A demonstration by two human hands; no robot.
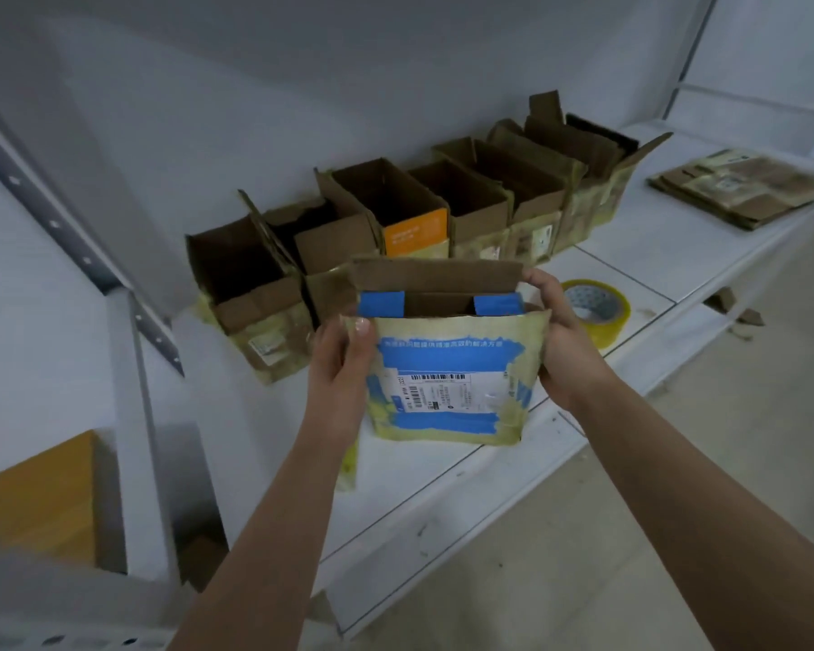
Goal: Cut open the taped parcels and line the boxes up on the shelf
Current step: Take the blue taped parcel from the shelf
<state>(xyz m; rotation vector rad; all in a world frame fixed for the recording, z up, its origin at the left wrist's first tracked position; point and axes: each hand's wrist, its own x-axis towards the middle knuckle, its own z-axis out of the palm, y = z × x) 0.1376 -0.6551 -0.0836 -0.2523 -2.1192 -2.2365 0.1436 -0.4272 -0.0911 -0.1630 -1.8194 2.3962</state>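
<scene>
A blue and white cardboard box (447, 382) with yellowed tape and a shipping label stands open at the front of the white shelf (630, 256). My left hand (344, 364) grips its left side, thumb on the front face. My right hand (560, 340) holds its right side, fingers curled over the top corner. Behind it, a row of several opened brown boxes (442, 204) runs along the wall, one with an orange front (414, 234).
A roll of clear packing tape (595, 307) lies on the shelf just right of my right hand. A stack of flattened cardboard (743, 185) lies at the far right. A grey metal upright (132, 415) stands at the left, a wooden surface (34, 500) beside it.
</scene>
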